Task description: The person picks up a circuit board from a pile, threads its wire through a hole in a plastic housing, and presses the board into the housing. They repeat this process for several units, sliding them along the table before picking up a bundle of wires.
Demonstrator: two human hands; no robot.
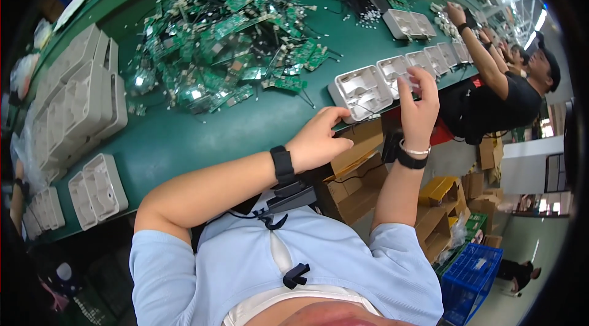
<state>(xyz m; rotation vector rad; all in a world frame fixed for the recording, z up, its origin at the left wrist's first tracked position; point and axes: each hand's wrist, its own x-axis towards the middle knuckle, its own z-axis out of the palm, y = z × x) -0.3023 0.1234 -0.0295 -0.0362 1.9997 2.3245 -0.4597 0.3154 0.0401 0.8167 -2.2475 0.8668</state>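
My left hand (319,137) reaches to the near left corner of a light grey plastic housing (362,89), its fingertips at the rim and its thumb held apart. The housing lies open side up, with compartments and a thin dark wire inside. Raised over a second, matching housing (392,73) is my right hand (421,102), its fingers bent and spread, with nothing visible between them. My right fingers hide part of that second housing. More such housings (437,58) continue the row to the right along the bench edge.
A big heap of green circuit boards (227,43) with wires covers the green bench (208,142). Stacked grey housings (80,99) stand at left, near a separate housing pair (98,190). Cardboard boxes (356,185) sit below the edge. Another person (503,96) works at right.
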